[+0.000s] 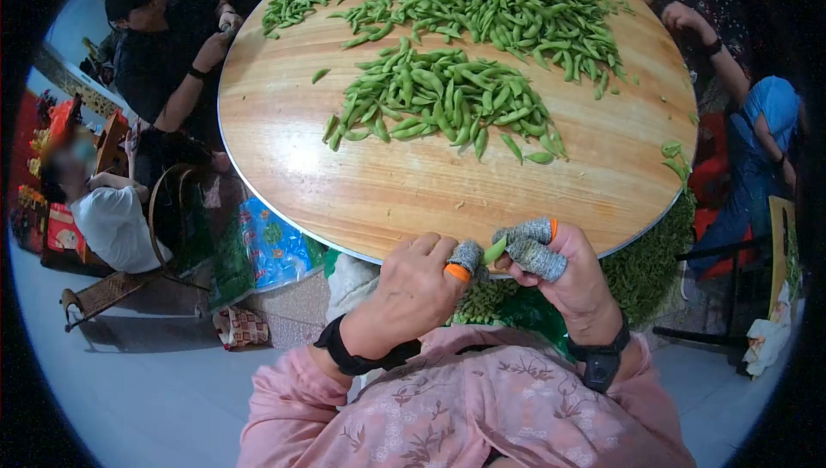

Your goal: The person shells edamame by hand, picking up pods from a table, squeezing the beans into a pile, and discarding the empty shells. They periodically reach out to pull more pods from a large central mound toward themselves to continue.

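My right hand pinches a green soybean pod between its thumb and finger, just off the near edge of the round wooden table. Grey knitted finger covers with orange bands sit on those digits. Close beside the pod's left end, my left hand is closed, its fingers curled; one digit wears a similar grey cover with an orange band. What its fingertips hold is hidden. A small heap of pods lies on the table beyond both hands.
A larger pod pile covers the table's far side. Shelled beans show below my hands, with a green heap to their right. A person in black sits left; another in a dark patterned top sits right.
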